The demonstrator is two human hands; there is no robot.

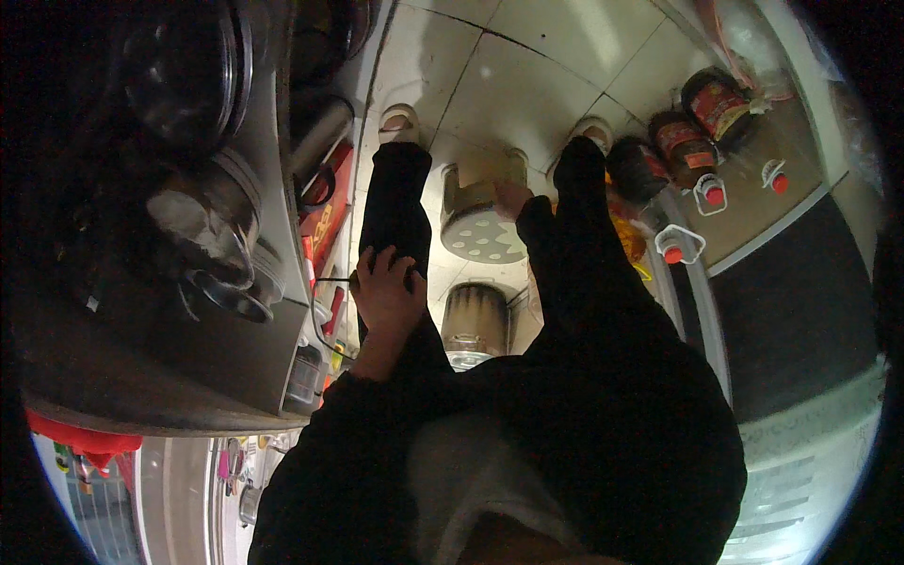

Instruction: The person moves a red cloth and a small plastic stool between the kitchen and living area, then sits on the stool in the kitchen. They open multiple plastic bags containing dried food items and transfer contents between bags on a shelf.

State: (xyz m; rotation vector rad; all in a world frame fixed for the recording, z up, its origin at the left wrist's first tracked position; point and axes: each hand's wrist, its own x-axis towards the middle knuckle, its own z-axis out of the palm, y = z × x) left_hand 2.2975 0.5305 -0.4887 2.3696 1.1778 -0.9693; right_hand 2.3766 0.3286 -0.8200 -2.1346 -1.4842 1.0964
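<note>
My left hand [388, 294] lies on my dark-clothed left leg, fingers apart and holding nothing I can see. Beside it, a thin dark wire-like loop [317, 315] sticks out from the shelf side. Between my legs and feet is a low pale stool [482, 237], its seat patterned with light dots. My right hand [511, 200] is at the edge of that stool, below a dark sleeve, and appears closed on it; the fingers are small and partly hidden. Nearer me than the stool stands a cylindrical metal container [476, 320].
Large bottles [687, 151] with red caps and white handles stand at the right, beside a dark cabinet panel [800, 301]. Metal pots [202, 217] sit on the left counter [226, 363]. A red box [327, 221] is in the shelf beneath. Pale tiles [527, 56] cover the floor.
</note>
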